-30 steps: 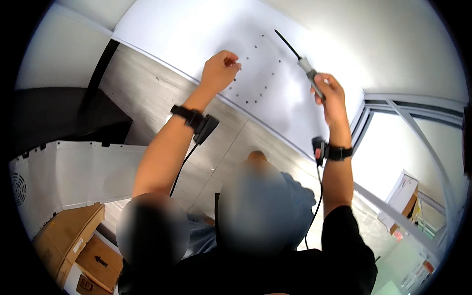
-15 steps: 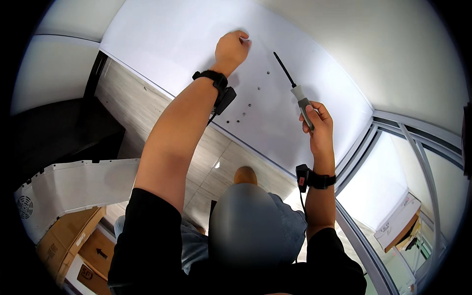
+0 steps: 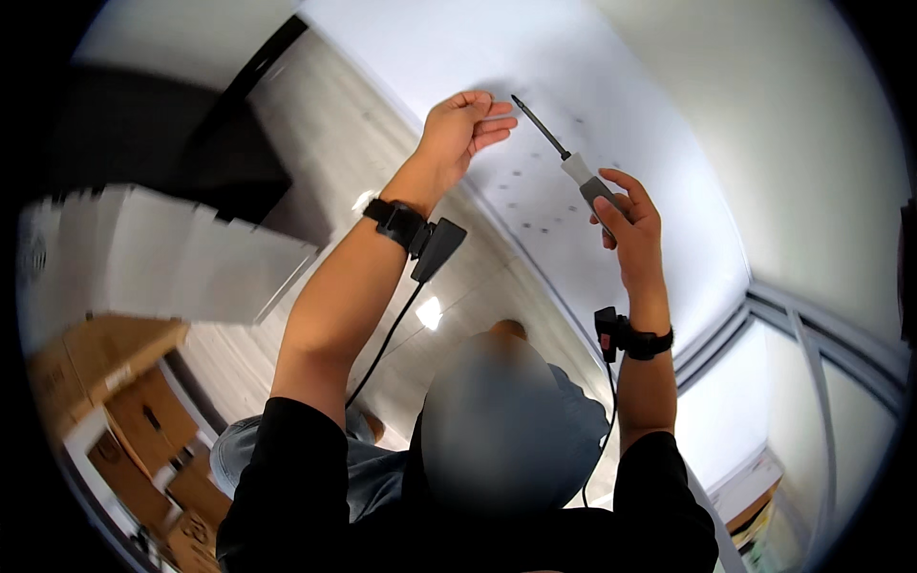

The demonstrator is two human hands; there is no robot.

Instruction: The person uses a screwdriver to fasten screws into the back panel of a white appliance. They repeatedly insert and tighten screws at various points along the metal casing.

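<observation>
The screwdriver (image 3: 579,172), grey-handled with a dark shaft, is held above the white worktop (image 3: 568,263), slanting up and leftward in view, its tip just beside the fingers of the left hand (image 3: 463,134); whether they touch cannot be told. The right hand (image 3: 632,215) has its grip closed round the handle, thumb laid along it, which should give good control for fine aiming. The left hand's fingers are partly spread and its thumb is near the index finger; whether that grip pinches something small cannot be told. With tip and fingertips so close, it would be wise to steady the left hand, bring the tip in slowly along the shaft's own line, and leave the fingers out of its path. Small dark pieces (image 3: 525,226) lie scattered on the worktop below, too blurred to identify; a sleeve or wrist had best pass clear of them. Each wrist wears a black strapped device, and the left one's cable (image 3: 390,331) hangs over the floor (image 3: 330,105), so a little slack there would help.
</observation>
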